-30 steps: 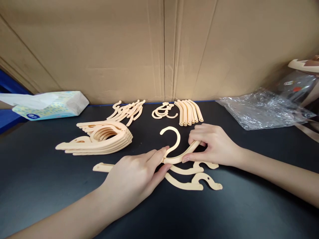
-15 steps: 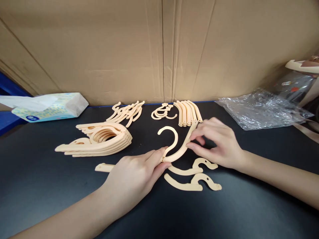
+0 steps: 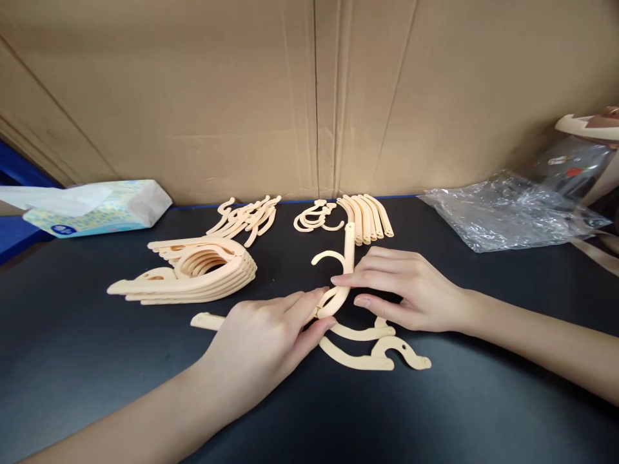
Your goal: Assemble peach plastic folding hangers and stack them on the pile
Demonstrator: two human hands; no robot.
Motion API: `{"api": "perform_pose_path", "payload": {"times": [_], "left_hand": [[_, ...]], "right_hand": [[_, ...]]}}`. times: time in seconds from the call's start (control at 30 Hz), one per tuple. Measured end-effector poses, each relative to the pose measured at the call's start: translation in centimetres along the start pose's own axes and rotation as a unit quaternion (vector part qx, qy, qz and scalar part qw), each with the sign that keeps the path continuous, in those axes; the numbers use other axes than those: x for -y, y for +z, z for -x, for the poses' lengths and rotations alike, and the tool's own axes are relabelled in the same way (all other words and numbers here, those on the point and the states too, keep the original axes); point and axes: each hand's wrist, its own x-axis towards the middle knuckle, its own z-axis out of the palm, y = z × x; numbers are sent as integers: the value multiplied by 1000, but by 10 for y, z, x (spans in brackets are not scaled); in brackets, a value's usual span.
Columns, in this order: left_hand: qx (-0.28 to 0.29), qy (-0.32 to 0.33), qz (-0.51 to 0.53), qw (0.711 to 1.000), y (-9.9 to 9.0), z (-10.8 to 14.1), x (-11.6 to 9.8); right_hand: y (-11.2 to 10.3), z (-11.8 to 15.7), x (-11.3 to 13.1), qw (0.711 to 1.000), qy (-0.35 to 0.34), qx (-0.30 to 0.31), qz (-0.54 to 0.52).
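Observation:
A cream plastic folding clothes hanger (image 3: 341, 294) is between my hands, one arm standing up and its hook (image 3: 329, 256) curling left behind that arm. My left hand (image 3: 271, 328) is closed, pinching the hanger near its central joint between thumb and fingers. The hanger's other arm (image 3: 207, 321) sticks out to the left from under this hand. My right hand (image 3: 406, 287) has its forefinger across the raised arm and its thumb just right of it, lightly gripping. Below the hands lie loose curved pieces (image 3: 358, 357) and an S-shaped piece (image 3: 406, 354), partly overlapped by my right hand's side.
Stacked hangers (image 3: 203, 283) lie at left. Behind them are loose pieces (image 3: 246, 216), small hooks (image 3: 314, 216) and a row of curved arms (image 3: 370, 219). A tissue pack (image 3: 101, 206) sits back left, a clear plastic bag (image 3: 512, 212) back right. Cardboard (image 3: 217, 96) walls the far edge.
The raised hanger arm has swung left and more upright, over its hook. My right hand has moved left and down with it. My left hand stays at the joint.

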Motion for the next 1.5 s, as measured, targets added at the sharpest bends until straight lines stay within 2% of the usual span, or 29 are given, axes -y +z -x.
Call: {"api": "perform_pose_path", "payload": {"times": [0.13,0.3,0.43,0.53,0.9,1.1,1.5], "left_hand": [[-11,2,3,1000,-1,0,-1],[-52,-3,-11,999,-3,-1,-2],[-57,0,-11,998,-5,-4,-2],[-58,6,-8,998,-5,-6,-2],[-43,-20,-12,999,-3,-4,3],[-36,-66,29,997,-1,-3,4],[-10,-45,26,999,-1,-5,5]], "right_hand": [[1,-1,-1,1000,24,1,-4],[-1,-2,0,995,83,-54,-2],[-2,-3,0,986,138,-94,14],[-1,-3,-1,983,153,-101,32],[0,-2,-4,985,141,-80,51],[0,0,-6,988,125,-52,80],[2,1,-7,981,165,-6,107]]}}
